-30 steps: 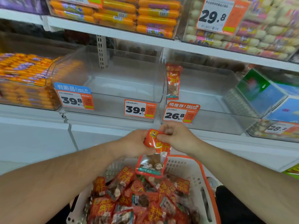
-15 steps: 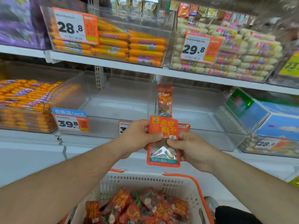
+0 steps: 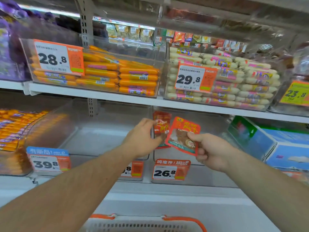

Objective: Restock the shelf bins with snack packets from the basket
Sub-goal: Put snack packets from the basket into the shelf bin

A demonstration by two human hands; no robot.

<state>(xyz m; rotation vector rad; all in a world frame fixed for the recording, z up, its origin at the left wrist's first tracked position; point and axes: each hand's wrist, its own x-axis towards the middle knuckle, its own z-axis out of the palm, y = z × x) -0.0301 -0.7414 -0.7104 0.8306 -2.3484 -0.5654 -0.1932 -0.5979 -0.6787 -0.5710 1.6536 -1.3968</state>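
A: Since half a second ago the red snack packet point(image 3: 183, 135) has left the left hand point(image 3: 142, 139) and gone up and right, toward the clear bin point(image 3: 209, 174) tagged 26.8; the camera has tilted up too, so the basket point(image 3: 143, 223) is only a rim at the bottom edge.

B: Who holds it now?

A: The right hand point(image 3: 212, 151) alone, thumb and curled fingers pinching its lower right corner, the packet tilted, in front of that bin.

B: And the left hand?

A: Beside it, fingers loosely spread at another red packet point(image 3: 161, 126) standing at the bin's left wall. Blur hides whether they grip it.

B: Around them?

A: A bare clear bin to the left, orange sausages beyond, pale sausages on the shelf above.
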